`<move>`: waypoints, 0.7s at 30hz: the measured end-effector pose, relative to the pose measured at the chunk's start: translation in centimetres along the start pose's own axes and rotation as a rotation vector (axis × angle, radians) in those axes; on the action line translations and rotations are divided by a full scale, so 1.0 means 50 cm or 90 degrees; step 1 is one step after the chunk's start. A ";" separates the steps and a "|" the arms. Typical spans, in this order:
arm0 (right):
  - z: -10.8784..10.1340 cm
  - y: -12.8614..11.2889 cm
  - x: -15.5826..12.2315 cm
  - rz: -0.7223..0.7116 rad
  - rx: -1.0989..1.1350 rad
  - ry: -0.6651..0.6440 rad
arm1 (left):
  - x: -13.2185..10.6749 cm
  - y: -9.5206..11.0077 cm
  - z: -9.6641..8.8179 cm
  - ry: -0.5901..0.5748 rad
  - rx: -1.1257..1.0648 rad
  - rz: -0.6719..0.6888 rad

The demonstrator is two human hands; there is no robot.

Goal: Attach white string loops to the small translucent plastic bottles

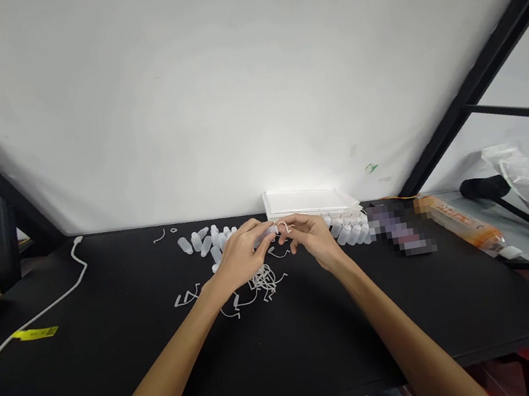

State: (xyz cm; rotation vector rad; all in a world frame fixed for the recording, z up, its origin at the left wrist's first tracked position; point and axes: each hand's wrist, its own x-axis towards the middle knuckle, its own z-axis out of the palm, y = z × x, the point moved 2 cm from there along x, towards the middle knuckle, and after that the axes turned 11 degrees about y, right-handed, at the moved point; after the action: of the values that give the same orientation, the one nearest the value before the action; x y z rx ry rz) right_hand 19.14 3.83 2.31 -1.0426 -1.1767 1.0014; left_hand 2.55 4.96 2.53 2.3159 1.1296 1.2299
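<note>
My left hand (241, 254) is closed around a small translucent plastic bottle (265, 233), its neck pointing right. My right hand (316, 237) pinches a thin white bent strip (283, 223) at the bottle's neck; whether the two are joined is too small to tell. Below my hands lies a tangled heap of similar white strips (264, 280), with more strips scattered to its left. Several loose bottles (195, 242) lie and stand left of my left hand. Beyond my right hand, more bottles (351, 233) are lined up in rows.
A white flat box or stack (310, 200) rests against the wall behind my hands. At the right are a blurred-out item (401, 229) and an orange-labelled clear package (466, 225). A white cable (58, 300) with a yellow tag (38, 333) crosses the black table's left side.
</note>
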 end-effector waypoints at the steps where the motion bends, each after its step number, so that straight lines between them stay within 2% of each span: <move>1: -0.002 0.001 0.001 0.006 0.006 -0.005 | 0.000 -0.001 0.001 0.002 -0.011 0.005; 7: -0.005 0.010 0.006 0.013 0.020 -0.017 | -0.001 -0.014 0.009 0.034 -0.054 0.030; 15: 0.000 0.011 0.005 0.003 0.010 -0.031 | -0.001 -0.014 0.009 0.048 -0.041 0.041; 21: 0.001 0.013 0.003 -0.004 0.018 -0.071 | 0.001 -0.010 0.003 0.006 -0.011 0.043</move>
State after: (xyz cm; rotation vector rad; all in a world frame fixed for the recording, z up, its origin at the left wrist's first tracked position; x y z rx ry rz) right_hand 19.07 4.12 1.72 -0.9699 -1.2521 1.0790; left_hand 2.45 5.31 2.19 2.3558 1.0466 1.2714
